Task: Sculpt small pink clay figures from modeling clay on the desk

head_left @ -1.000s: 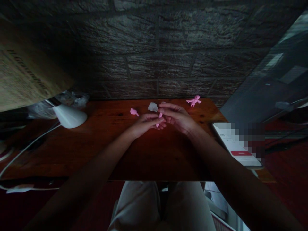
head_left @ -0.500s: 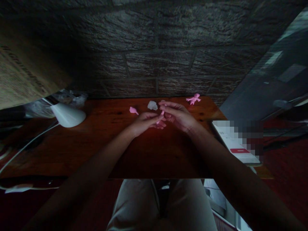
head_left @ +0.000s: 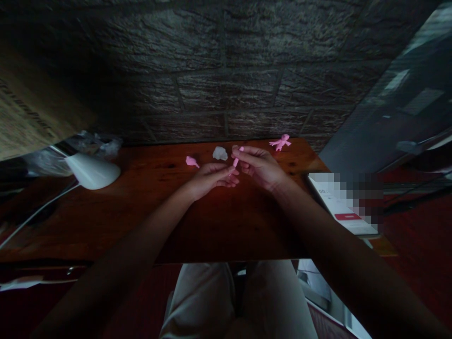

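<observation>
A thin strip of pink modelling clay (head_left: 236, 162) stretches between my two hands over the wooden table. My left hand (head_left: 208, 181) pinches its lower end between thumb and fingers. At the upper end, the thumb and fingertips of my right hand (head_left: 263, 166) are closed on it. Left of my hands lies a pink lump with a thin tail (head_left: 191, 161), and a whitish translucent lump (head_left: 220, 153) sits just behind them. A small pink figure (head_left: 281, 142) with spread limbs stands at the table's back right.
A white lamp-like cone (head_left: 93, 169) with a cable stands on the left, near crumpled clear plastic (head_left: 106, 145) and a printed brown box (head_left: 31, 117). At right, a tablet-like screen (head_left: 332, 200) rests by the table edge. A stone-patterned wall (head_left: 247, 89) borders the back.
The pink clay strip now shows longer and straighter between my fingers, its upper end sticking out above my right fingertips. The whole view has shifted slightly.
</observation>
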The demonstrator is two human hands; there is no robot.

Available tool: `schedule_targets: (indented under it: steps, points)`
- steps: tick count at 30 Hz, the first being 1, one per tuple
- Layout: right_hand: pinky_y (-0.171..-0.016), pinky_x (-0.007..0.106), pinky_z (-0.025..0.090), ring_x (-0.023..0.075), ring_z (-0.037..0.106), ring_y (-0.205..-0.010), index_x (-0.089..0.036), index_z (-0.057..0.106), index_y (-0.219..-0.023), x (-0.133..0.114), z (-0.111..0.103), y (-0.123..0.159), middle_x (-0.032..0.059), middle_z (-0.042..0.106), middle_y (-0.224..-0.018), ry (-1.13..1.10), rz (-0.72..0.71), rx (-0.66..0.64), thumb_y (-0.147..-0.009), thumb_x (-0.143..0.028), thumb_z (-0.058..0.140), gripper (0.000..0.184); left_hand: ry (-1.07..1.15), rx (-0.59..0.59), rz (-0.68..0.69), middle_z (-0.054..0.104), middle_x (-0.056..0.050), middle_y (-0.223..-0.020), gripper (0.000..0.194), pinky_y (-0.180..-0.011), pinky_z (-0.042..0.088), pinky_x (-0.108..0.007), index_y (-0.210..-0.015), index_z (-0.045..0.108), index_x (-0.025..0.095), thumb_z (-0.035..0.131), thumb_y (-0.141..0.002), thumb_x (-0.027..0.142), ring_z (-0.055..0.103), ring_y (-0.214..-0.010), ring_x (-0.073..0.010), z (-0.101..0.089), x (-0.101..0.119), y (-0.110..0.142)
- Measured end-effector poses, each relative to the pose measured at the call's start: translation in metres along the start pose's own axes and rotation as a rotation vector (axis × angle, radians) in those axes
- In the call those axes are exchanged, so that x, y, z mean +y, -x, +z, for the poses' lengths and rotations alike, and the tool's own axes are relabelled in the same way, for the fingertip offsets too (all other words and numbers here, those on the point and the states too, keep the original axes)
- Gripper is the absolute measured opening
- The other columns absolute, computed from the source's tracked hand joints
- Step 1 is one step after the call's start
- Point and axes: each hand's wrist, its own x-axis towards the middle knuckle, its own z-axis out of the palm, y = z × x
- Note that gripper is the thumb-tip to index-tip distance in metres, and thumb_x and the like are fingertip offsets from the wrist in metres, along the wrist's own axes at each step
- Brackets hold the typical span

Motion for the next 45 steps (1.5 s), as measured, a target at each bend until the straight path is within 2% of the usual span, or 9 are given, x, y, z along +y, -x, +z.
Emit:
schedule_targets:
  steps: [3,9,14,25,28,31,38,41,45]
  points:
    - [-0.054,0.022,0.041,0.0080,0.045,-0.060,-0.025,0.079,-0.081,0.0000,0.0015,0.0001,-0.0035,0.066,-0.075,-0.017,-0.013,-0.005,-0.061,-0.046,0.095,0.033,-0.033,-0.028,0.027,0.077,-0.007,-0.080,0.033,-0.077,0.060,-0.028,-0.093,0.074,0.012,0.080,-0.085,0.043,0.073,-0.072,-0.0130,-0.0015,-0.0020,0.0000]
    - [-0.054,0.022,0.041,0.0077,0.043,-0.059,-0.024,0.079,-0.085,-0.0012,0.0021,-0.0003,-0.0029,0.066,-0.076,-0.064,-0.005,-0.007,-0.063,-0.043,0.094,0.033,-0.070,0.003,0.016,0.078,-0.009,-0.083,0.034,-0.078,0.060,-0.029,-0.099,0.074,0.011,0.074,-0.090,0.044,0.074,-0.074,-0.0149,-0.0004,-0.0010,-0.0002]
    - [-0.051,0.022,0.037,0.0074,0.042,-0.058,-0.023,0.077,-0.082,-0.0011,0.0013,-0.0010,-0.0041,0.063,-0.072,-0.040,-0.007,0.041,-0.064,-0.044,0.093,0.032,-0.150,-0.015,0.024,0.079,-0.009,-0.083,0.039,-0.079,0.060,-0.030,-0.099,0.074,0.011,0.073,-0.090,0.049,0.074,-0.074,-0.0156,0.0009,-0.0013,0.0005]
    - [-0.052,0.023,0.036,0.0084,0.043,-0.060,-0.023,0.077,-0.082,0.0000,-0.0004,-0.0005,-0.0003,0.071,-0.085,0.000,0.030,0.060,-0.069,-0.045,0.089,0.029,-0.216,-0.028,0.083,0.077,-0.008,-0.081,0.032,-0.077,0.060,-0.029,-0.097,0.072,0.011,0.063,-0.097,0.042,0.073,-0.072,-0.0136,0.0021,0.0006,0.0012]
    - [-0.053,0.024,0.037,0.0083,0.041,-0.060,-0.022,0.075,-0.079,-0.0006,-0.0010,-0.0004,-0.0015,0.066,-0.078,-0.009,0.037,0.064,-0.069,-0.044,0.090,0.028,-0.267,-0.033,0.140,0.078,-0.008,-0.087,0.028,-0.075,0.060,-0.029,-0.101,0.072,0.012,0.069,-0.092,0.039,0.072,-0.073,-0.0132,0.0036,0.0013,0.0008]
    - [-0.053,0.024,0.037,0.0079,0.040,-0.059,-0.022,0.075,-0.079,-0.0009,-0.0004,-0.0002,-0.0023,0.062,-0.075,-0.020,0.044,0.060,-0.068,-0.044,0.091,0.030,-0.337,-0.028,0.220,0.077,-0.007,-0.087,0.023,-0.071,0.058,-0.027,-0.093,0.072,0.012,0.075,-0.085,0.034,0.069,-0.071,-0.0121,0.0043,-0.0009,-0.0001]
    - [-0.054,0.026,0.040,0.0091,0.041,-0.060,-0.022,0.072,-0.076,-0.0004,0.0031,0.0010,-0.0011,0.062,-0.078,-0.004,0.068,0.065,-0.069,-0.045,0.090,0.031,-0.437,-0.023,0.263,0.077,-0.007,-0.081,0.022,-0.065,0.057,-0.025,-0.090,0.072,0.013,0.067,-0.092,0.034,0.068,-0.065,-0.0113,0.0042,-0.0056,-0.0014]
    - [-0.053,0.024,0.039,0.0088,0.041,-0.059,-0.022,0.073,-0.076,-0.0004,0.0037,0.0006,-0.0017,0.062,-0.076,-0.014,0.072,0.066,-0.065,-0.047,0.092,0.034,-0.456,-0.024,0.264,0.077,-0.007,-0.079,0.025,-0.063,0.056,-0.024,-0.087,0.072,0.013,0.067,-0.093,0.037,0.068,-0.064,-0.0115,0.0031,-0.0059,-0.0012]
    - [-0.053,0.023,0.039,0.0087,0.042,-0.059,-0.023,0.073,-0.073,-0.0001,0.0025,-0.0002,-0.0022,0.064,-0.074,-0.001,0.071,0.084,-0.063,-0.052,0.092,0.036,-0.439,-0.016,0.254,0.077,-0.008,-0.079,0.030,-0.063,0.057,-0.025,-0.094,0.073,0.012,0.067,-0.093,0.041,0.069,-0.063,-0.0121,0.0019,-0.0061,-0.0011]
